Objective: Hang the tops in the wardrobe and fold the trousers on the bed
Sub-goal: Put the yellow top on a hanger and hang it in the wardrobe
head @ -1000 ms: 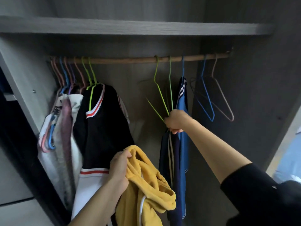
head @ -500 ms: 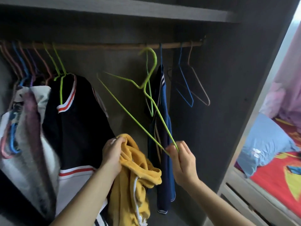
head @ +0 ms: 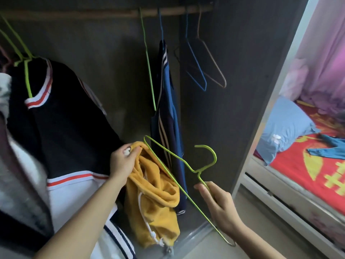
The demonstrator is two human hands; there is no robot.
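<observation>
Dark wardrobe [head: 224,109] interior, clothes hanging from its rail [head: 112,14]; a bed [head: 308,174] stands at right. The left hand [head: 122,163] grips a bunched yellow top [head: 155,206], dangling low inside. The right hand [head: 222,208] curls its fingers round a green hanger [head: 198,174], off the rail, hook up. A blue garment [head: 328,148] lies on the bed.

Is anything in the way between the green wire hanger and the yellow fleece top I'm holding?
Nothing visible. The green wire hanger in the right hand crosses just in front of the yellow fleece top held by the left hand.
</observation>
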